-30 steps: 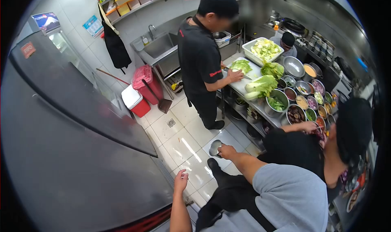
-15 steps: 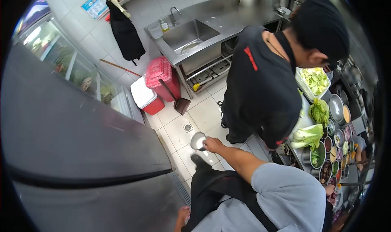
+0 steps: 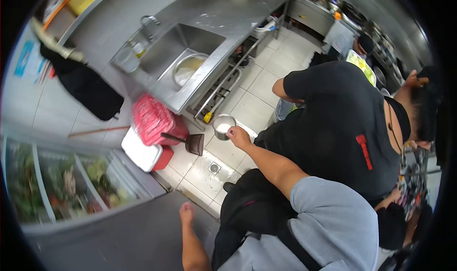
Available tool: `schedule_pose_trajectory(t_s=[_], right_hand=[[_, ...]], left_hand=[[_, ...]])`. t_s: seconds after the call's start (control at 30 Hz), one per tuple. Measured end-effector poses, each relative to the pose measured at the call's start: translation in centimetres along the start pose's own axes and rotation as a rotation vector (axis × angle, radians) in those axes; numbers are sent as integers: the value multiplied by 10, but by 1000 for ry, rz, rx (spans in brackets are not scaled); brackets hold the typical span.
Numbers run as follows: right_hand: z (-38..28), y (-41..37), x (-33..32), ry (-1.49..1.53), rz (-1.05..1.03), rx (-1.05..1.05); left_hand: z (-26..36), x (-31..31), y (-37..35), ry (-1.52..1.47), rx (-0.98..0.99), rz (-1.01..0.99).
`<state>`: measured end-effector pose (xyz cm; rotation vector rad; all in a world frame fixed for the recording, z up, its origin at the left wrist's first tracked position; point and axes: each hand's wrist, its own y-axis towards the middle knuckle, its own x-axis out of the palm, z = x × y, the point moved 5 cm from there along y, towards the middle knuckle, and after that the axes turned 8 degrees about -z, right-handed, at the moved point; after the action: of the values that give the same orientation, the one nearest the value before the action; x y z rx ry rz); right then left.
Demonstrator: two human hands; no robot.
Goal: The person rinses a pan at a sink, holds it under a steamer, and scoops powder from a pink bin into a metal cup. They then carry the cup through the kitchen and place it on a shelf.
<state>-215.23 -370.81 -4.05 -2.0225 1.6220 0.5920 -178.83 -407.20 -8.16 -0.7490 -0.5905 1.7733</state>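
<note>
My right hand [image 3: 239, 137] reaches forward, its fingers closed on the near edge of a small round metal pot [image 3: 223, 134]. White contents show inside the pot, which is held above the tiled floor. Low on the left, my left hand [image 3: 187, 213] hangs over the grey fridge front [image 3: 162, 233], small and blurred, so I cannot tell how its fingers are set. Ahead stands a steel sink [image 3: 166, 47] with a round metal bowl [image 3: 189, 70] in it, pale stuff inside the bowl.
A co-worker in black [image 3: 333, 123] bends close on my right. Ahead are a red bin [image 3: 157, 121], a red-and-white cooler [image 3: 147, 147] and a dustpan [image 3: 193, 144]. On the left, a glass-fronted fridge [image 3: 66, 180] holds greens. The floor [image 3: 228, 161] has a drain.
The view has turned and come nearer the sink; the food counter on the right is now mostly hidden. My right hand still holds the pot. My left hand has come up further into view.
</note>
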Motion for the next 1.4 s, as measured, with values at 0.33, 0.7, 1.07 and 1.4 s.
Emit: schedule_pose_trajectory(t_s=[0.33, 0.7, 1.07, 1.4], right_hand=[[147, 140, -89, 47, 919, 328], [391, 114, -126, 1728, 1604, 465], [461, 94, -124, 2012, 1517, 214], [424, 150, -109, 2219, 1575, 303]], left_hand=[[100, -12, 66, 18, 6, -178], [-19, -54, 103, 288, -620, -197], [24, -71, 178, 377, -535, -300], [39, -76, 185, 330, -512, -287]])
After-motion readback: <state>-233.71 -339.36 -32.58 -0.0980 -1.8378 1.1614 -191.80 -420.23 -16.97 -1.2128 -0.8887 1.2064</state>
